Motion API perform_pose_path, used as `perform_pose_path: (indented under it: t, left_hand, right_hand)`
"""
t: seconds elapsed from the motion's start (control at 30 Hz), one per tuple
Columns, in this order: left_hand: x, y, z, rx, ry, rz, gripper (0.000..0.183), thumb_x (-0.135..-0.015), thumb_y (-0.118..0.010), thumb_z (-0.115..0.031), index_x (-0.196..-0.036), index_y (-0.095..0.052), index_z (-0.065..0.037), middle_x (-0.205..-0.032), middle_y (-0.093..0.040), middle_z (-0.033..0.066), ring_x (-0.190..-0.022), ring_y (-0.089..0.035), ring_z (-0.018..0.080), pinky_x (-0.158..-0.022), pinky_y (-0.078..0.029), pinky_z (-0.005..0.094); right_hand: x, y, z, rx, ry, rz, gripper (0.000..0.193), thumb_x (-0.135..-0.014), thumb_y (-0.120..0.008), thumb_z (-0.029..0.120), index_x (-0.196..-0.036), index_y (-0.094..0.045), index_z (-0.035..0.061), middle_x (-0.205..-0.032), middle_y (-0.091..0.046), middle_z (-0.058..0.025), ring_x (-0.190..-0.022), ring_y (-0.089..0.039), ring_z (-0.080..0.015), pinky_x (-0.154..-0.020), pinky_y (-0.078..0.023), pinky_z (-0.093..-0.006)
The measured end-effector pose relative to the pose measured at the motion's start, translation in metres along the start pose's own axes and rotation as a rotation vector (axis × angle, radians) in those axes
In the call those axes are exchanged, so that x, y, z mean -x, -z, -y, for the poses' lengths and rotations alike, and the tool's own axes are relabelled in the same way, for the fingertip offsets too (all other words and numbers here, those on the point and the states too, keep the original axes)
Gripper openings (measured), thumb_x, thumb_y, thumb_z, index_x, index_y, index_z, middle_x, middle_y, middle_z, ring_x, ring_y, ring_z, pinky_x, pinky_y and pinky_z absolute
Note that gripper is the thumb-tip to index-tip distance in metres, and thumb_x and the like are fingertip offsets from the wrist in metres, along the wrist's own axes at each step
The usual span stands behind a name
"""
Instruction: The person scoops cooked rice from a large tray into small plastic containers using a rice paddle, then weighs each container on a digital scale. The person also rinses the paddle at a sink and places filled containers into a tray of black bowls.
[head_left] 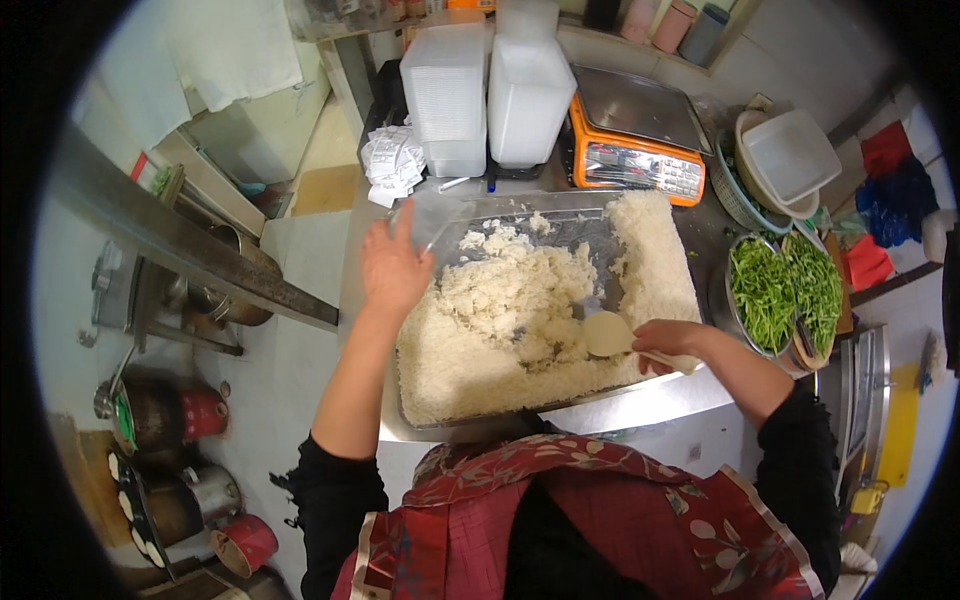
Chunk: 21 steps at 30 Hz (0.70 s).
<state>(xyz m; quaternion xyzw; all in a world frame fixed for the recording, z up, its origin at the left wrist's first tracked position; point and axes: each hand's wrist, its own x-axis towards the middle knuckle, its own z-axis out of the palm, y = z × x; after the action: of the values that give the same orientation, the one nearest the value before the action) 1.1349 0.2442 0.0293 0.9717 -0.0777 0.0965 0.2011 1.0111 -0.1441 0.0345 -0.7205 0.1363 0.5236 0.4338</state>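
A wide metal tray [560, 205] in front of me holds white cooked rice [515, 290], loose and clumpy in the middle and packed flatter along the near and right sides. My right hand [660, 345] is closed round the handle of a cream rice paddle [607, 334], whose round blade rests against the rice near the tray's front right. Over the tray's far left corner, my left hand [397, 265] grips the near side of a clear plastic container [440, 215]. Its shape is partly blurred, and I cannot tell whether anything is inside.
Stacked plastic containers [445, 100], crumpled paper slips [393, 160] and an orange scale [640, 150] stand behind the tray. To the right are bowls of cut greens [762, 290] and a white basin [792, 155]. A metal post [190, 220] slants at the left, with pots [160, 415] beyond.
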Motion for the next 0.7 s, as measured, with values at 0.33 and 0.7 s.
perform_pose_path:
  t: [0.33, 0.7]
  left_hand:
    - [-0.026, -0.023, -0.001, 0.141, 0.157, 0.354, 0.075, -0.077, -0.057, -0.050, -0.136, -0.032, -0.011, -0.128, -0.036, 0.0287, -0.118, -0.038, 0.0433, -0.098, -0.035, 0.0455]
    - [-0.004, -0.036, 0.000, 0.364, 0.226, 0.332, 0.085, -0.076, -0.053, -0.061, -0.139, -0.027, -0.010, -0.131, -0.034, 0.0283, -0.121, -0.034, 0.0432, -0.101, -0.030, 0.0453]
  right_hand:
    - [-0.107, -0.063, 0.088, -0.425, 0.332, -0.140, 0.015, -0.084, -0.043, 0.010, -0.080, -0.051, -0.0012, -0.058, -0.052, -0.0086, -0.039, -0.045, -0.0145, -0.034, -0.037, -0.0301]
    - [-0.098, -0.007, 0.121, 0.980, 0.638, -0.483, 0.024, -0.088, -0.038, 0.014, -0.103, -0.048, -0.0021, -0.080, -0.061, -0.0201, -0.066, -0.062, -0.0265, -0.056, -0.051, -0.0368]
